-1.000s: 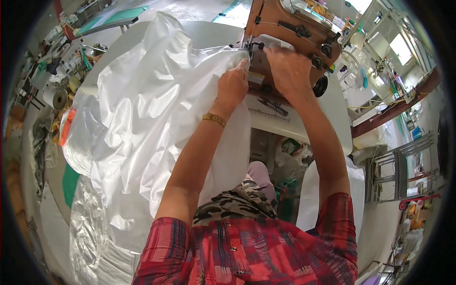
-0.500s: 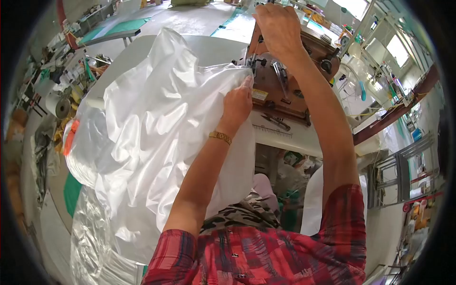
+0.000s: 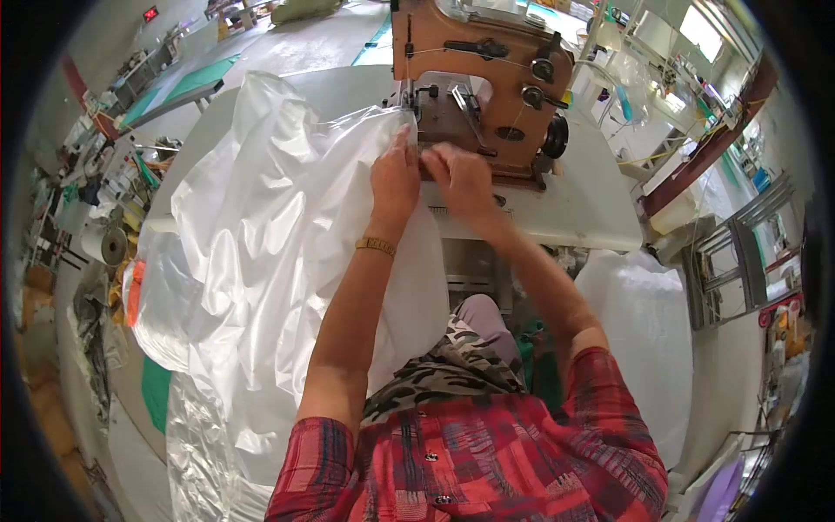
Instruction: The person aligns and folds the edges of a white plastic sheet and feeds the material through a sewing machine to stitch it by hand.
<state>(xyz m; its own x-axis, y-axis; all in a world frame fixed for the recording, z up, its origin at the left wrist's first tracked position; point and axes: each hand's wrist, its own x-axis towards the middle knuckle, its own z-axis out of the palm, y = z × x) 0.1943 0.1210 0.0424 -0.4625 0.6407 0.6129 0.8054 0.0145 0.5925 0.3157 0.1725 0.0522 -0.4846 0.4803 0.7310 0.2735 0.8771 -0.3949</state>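
A large glossy white sheet (image 3: pixel 261 226) lies in folds over the left of the table and hangs down its front. Its upper right edge reaches the needle area of a brown sewing machine (image 3: pixel 504 78). My left hand (image 3: pixel 396 178) presses on the sheet's right edge just below the needle, its fingers together and pointing at the machine. Beside it on the right, my right hand (image 3: pixel 461 178) is curled close to the sheet's edge, in front of the machine base; it is slightly blurred, and what its fingertips pinch is too small to tell.
The pale tabletop (image 3: pixel 574 209) extends right of the machine. White material (image 3: pixel 639 304) hangs at the right below the table. A grey metal frame (image 3: pixel 739 261) stands further right. At the far left are a roll (image 3: pixel 104 244) and an orange piece (image 3: pixel 136 291).
My right hand has come down from above the machine to beside my left hand. The left hand stays on the sheet's edge. The view has shifted, so the machine sits further left.
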